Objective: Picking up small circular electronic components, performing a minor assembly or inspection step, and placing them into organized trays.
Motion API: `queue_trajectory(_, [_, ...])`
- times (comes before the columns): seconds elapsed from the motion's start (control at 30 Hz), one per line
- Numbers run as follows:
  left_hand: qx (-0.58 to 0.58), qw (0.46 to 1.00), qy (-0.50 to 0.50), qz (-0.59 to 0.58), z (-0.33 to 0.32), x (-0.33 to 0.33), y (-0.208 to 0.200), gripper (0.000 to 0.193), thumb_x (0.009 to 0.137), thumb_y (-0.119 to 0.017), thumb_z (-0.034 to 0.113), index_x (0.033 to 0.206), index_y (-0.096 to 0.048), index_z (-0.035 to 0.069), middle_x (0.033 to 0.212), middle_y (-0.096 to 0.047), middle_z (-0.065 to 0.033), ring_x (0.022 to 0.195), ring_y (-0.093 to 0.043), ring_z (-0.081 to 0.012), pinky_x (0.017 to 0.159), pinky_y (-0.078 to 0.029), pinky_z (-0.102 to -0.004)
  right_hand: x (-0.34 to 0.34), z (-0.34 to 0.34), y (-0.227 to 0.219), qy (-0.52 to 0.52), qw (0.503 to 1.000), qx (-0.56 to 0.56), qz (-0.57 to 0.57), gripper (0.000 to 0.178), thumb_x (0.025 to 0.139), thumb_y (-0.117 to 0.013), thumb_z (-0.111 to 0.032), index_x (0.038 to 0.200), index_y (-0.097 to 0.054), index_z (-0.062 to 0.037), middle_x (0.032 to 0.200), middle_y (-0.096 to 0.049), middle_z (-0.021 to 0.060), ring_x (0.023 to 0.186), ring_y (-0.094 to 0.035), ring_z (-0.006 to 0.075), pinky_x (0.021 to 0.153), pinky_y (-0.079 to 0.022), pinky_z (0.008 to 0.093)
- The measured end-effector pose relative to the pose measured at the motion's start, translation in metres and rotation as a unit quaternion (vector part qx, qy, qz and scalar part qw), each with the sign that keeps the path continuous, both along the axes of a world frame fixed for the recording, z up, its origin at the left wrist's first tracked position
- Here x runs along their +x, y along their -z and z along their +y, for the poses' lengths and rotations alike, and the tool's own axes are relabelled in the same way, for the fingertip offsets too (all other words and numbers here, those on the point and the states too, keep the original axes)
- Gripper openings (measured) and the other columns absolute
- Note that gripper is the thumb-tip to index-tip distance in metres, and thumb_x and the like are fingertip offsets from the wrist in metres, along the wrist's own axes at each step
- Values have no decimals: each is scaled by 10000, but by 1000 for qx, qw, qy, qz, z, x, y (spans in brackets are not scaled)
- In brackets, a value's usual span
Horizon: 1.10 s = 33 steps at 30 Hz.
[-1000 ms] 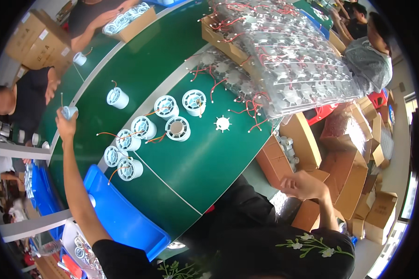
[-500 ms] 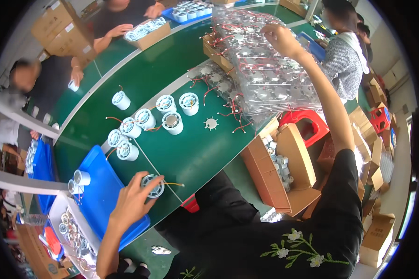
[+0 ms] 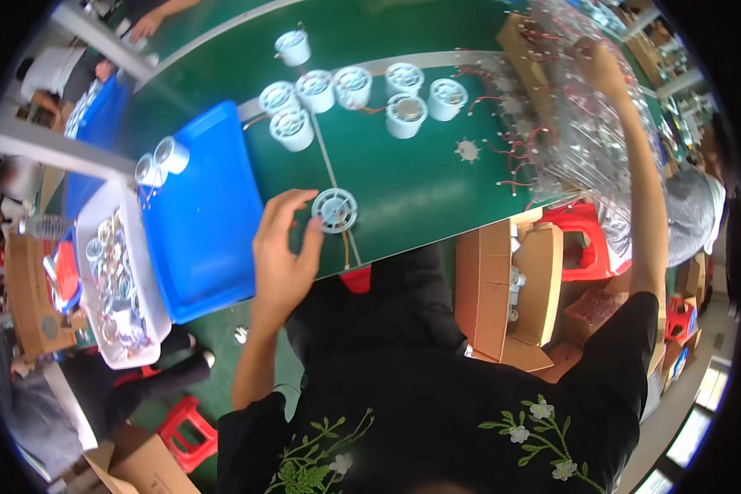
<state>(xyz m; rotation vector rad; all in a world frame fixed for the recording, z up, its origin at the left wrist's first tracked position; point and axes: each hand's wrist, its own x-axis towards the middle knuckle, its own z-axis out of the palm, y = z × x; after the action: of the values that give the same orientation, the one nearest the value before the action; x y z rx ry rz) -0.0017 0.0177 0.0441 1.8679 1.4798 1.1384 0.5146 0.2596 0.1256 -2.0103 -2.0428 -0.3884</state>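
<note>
Left hand [image 3: 284, 247] at near edge of green worktop [image 3: 403, 177], fingers spread open, tips touching a round white fan part [image 3: 335, 209] lying flat beside the blue tray [image 3: 198, 222]. Right hand [image 3: 597, 66] reaches far out, fingers closed on clear plastic trays [image 3: 589, 132] stacked with red-wired parts. Cluster of white fan housings [image 3: 350, 90] sits beyond, well apart from both hands.

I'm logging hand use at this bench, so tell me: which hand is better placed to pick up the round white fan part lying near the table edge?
Left. The left hand is open, fingertips right beside the white fan part. The right hand is stretched far off, on the clear trays.
</note>
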Motion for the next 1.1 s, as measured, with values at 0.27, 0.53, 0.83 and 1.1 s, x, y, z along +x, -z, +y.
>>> queue_trajectory(0.27, [7,993,-116,-11,-22,9,43,342,684,-813,113,935,-592,39,969,-600,-95,876,-587,-236,678,-464,-329,18,2,-8,-48,998,12,27,361,859,-677,-266,1076,-572,3,935,-675,152,859,-665,204,750,-502,336])
queue_trajectory(0.53, [68,991,-85,83,-16,27,35,294,672,-802,106,883,-604,49,891,-558,-93,790,-562,-285,641,-478,-380,21,-23,-18,-105,993,42,25,336,883,-650,-193,1151,-572,-6,950,-685,146,876,-667,172,745,-501,306])
queue_trajectory(0.83, [76,995,60,-2,-6,-11,49,115,760,-685,-21,861,-665,31,958,-608,-81,894,-603,-275,717,-496,-354,-217,-176,-12,-310,854,155,387,158,988,-491,-123,1102,-455,-21,925,-671,163,790,-622,175,737,-486,300])
queue_trajectory(1.1, [143,973,152,101,8,-16,35,111,728,-638,-39,821,-650,21,916,-578,-82,796,-582,-271,659,-482,-360,-345,-203,124,-291,844,-160,422,184,968,-443,-23,1132,-359,-13,918,-660,165,763,-627,207,699,-486,334])
